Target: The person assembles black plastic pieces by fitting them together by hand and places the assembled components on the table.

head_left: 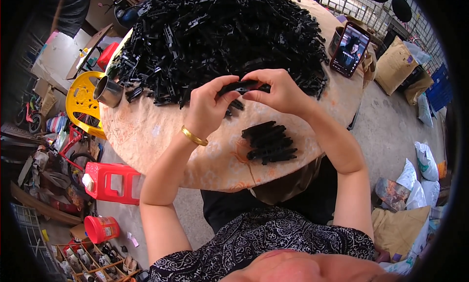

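Observation:
A narrow black plastic piece point(247, 86) is held between my two hands, just above the tablecloth at the near edge of a heap. My left hand point(207, 104) pinches its left end; on that wrist is a gold bangle. The other end is pinched by the thumb and fingers of my right hand point(279, 91). My fingers cover part of the piece, so its exact kind is unclear. Behind my hands rises a big heap of similar black pieces point(220, 33). Nearer to me, a small stack of black pieces point(270, 143) lies side by side.
The round table has a patterned peach tablecloth point(141, 130). A metal cup point(108, 92) is at its left edge, a propped phone point(350, 49) at the right. Left are a yellow chair point(84, 101), red stool point(113, 183) and red bucket point(101, 229); sacks point(396, 64) stand right.

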